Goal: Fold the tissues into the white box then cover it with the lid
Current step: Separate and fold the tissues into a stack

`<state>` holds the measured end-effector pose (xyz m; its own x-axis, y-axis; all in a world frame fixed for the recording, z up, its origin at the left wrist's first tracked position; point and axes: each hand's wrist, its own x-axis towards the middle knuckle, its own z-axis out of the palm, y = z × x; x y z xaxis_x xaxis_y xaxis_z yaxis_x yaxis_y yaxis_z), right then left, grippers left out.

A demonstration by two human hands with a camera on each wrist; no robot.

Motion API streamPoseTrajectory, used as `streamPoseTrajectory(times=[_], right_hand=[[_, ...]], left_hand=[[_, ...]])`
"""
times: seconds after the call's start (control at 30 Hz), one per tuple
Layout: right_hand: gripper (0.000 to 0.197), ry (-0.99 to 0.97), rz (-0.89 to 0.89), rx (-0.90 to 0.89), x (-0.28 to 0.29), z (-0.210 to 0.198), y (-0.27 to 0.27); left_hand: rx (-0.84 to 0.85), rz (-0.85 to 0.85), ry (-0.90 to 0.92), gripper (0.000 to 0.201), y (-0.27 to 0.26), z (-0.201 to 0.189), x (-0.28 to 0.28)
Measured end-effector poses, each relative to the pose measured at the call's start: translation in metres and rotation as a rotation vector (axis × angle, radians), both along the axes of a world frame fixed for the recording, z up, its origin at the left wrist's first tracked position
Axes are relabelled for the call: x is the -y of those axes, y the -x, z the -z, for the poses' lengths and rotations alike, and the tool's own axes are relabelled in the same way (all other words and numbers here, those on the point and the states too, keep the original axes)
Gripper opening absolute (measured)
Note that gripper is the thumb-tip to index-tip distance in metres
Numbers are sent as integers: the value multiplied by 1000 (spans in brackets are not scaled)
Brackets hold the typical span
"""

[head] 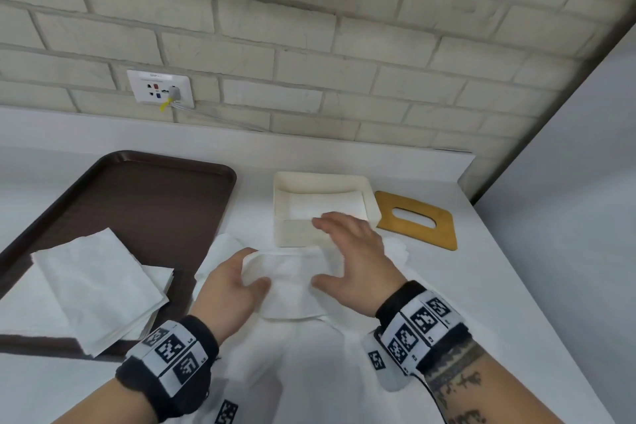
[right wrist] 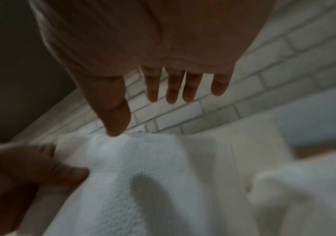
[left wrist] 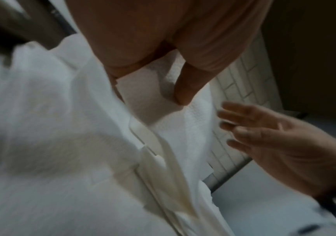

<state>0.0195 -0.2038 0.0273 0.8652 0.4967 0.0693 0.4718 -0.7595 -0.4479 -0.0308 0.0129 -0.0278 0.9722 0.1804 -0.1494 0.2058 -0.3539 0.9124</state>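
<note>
Tissue (head: 292,280), folded into a soft white rectangle, is held just above the counter (head: 499,286), right in front of the white box (head: 296,234) and over more loose white tissue spread beneath it. The left hand (head: 227,289) grasps its left end, thumb on top and fingers curled underneath; the left wrist view shows that thumb (left wrist: 185,89) pressing down on the sheet. The right hand (head: 358,255) is spread wide at the tissue's right end, fingers (right wrist: 172,89) straight and apart and holding nothing, with the thumb at the sheet's near right edge; whether it actually touches I cannot tell.

The box stands open just beyond the hands, with a flat white tissue already lying inside it. Its lid (head: 418,222), a tan board with an oval slot, lies flat on the counter just to the right of the box.

To the left sits a dark brown tray (head: 148,200), and a stack of unfolded tissues (head: 99,289) rests on its near part, overhanging the edge. Behind everything runs a pale brick wall (head: 309,27) with a socket plate (head: 160,89) low on it, a plug pushed into it. Both wrists wear black bands carrying black-and-white square markers.
</note>
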Motion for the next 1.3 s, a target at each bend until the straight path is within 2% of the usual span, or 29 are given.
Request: streamPoseTrajectory(times=[0.03,0.1,0.2,0.23,0.33,0.37,0.4,0.43,0.53,0.57,0.63,0.73,0.83,0.97,1.07,1.13,1.2,1.3], right_hand=[[76,103,-62,11,-8,-3,1],[63,196,-114,18,-22,-3,-1],[45,176,-119,0,-27,-4,-8],[51,165,-129,3,-26,-5,-11],[96,158,-195,-11,-25,-13,-18],[104,161,-222,-30,-27,-16,-20],[103,166,-249,-57,-29,-19,-22],[91,173,-267,-96,-31,-20,-26],[25,125,-222,-230,-35,-22,-33],[15,82,-194,-244,-34,-21,-36],[11,15,-154,-257,-29,-21,-42],[19,-8,-172,-291,-23,-22,-50],[21,51,-196,-359,-19,-21,-62],[21,125,-140,-326,-12,-43,-100],[19,250,-132,-186,-10,-70,-142],[28,375,-116,-134,-14,-78,-169],[40,514,-97,-141,-21,-73,-190],[46,726,-127,-204,-32,-53,-207]], left_hand=[[12,27,-16,25,1,-6,1],[59,84,-57,25,3,-17,3],[109,126,-99,32,7,-29,0],[124,128,-115,33,8,-32,-2],[183,131,-159,37,8,-39,-7],[199,142,-178,38,7,-41,-7],[219,150,-196,39,6,-43,-8],[241,158,-210,42,4,-45,-8],[274,147,-266,42,-3,-48,-11],[272,133,-271,41,-5,-50,-12],[246,87,-259,37,-7,-52,-12],[145,-2,-154,29,-12,-48,-13],[68,-81,-30,8,-15,-41,-11],[16,-279,96,19,-18,-21,-16],[-43,-328,-8,18,-13,-3,-24],[-92,-318,-126,23,-7,6,-26],[-106,-297,-228,24,-4,13,-27],[-92,-282,-328,29,-2,19,-27]])
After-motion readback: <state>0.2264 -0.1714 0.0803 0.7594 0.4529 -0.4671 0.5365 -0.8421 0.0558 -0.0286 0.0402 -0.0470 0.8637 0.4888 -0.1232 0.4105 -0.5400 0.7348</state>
